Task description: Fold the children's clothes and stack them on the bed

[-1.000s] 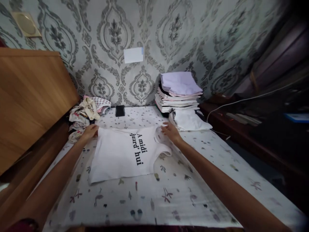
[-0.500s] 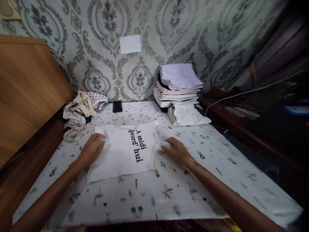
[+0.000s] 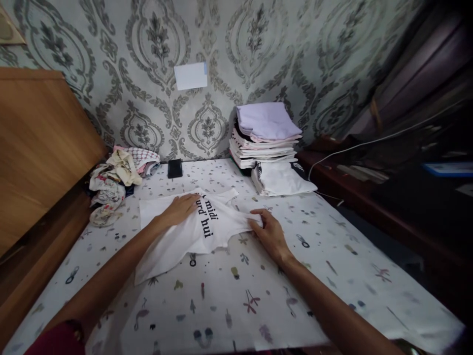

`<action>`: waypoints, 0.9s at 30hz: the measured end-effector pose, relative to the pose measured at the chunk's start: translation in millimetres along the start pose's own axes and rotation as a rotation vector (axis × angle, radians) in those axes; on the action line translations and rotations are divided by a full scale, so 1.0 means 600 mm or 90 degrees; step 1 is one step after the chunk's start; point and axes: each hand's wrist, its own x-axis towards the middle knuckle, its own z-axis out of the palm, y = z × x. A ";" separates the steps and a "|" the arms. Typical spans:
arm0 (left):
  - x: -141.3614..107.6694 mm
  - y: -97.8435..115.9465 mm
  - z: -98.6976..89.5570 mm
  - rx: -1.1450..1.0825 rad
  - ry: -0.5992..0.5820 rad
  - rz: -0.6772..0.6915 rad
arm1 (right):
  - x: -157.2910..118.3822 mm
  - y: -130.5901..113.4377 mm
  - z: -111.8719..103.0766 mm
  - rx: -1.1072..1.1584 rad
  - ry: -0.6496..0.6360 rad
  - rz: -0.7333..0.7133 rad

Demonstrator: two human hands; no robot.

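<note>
- White T-shirt (image 3: 177,236) with black lettering lies partly folded in the middle of the patterned bed sheet (image 3: 258,296), rumpled, its near left corner reaching toward the person.
- At the far left stands a wooden headboard (image 3: 40,148), and just beside it, on the sheet's far left corner, sits a heap of crumpled clothes (image 3: 114,177).
- A small black phone (image 3: 175,168) lies flat near the wall, between the heap and the stacks on the right.
- The left hand (image 3: 181,208) rests palm down on the shirt, fingers spread flat and just touching the start of the lettering; it presses the cloth and clasps nothing.
- A white paper note (image 3: 191,76) is stuck on the damask wallpaper above.
- The right hand (image 3: 268,231) lies at the shirt's right edge, with thumb and fingertips pinching a fold of the white fabric.
- Further right, against the wall, rises a stack of folded clothes (image 3: 264,135) topped by a lilac piece, and a folded white garment (image 3: 283,180) lies just in front of it.
</note>
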 end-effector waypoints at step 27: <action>-0.368 0.062 -0.101 0.039 -0.106 -0.026 | -0.012 0.005 -0.028 -0.315 -0.074 -0.074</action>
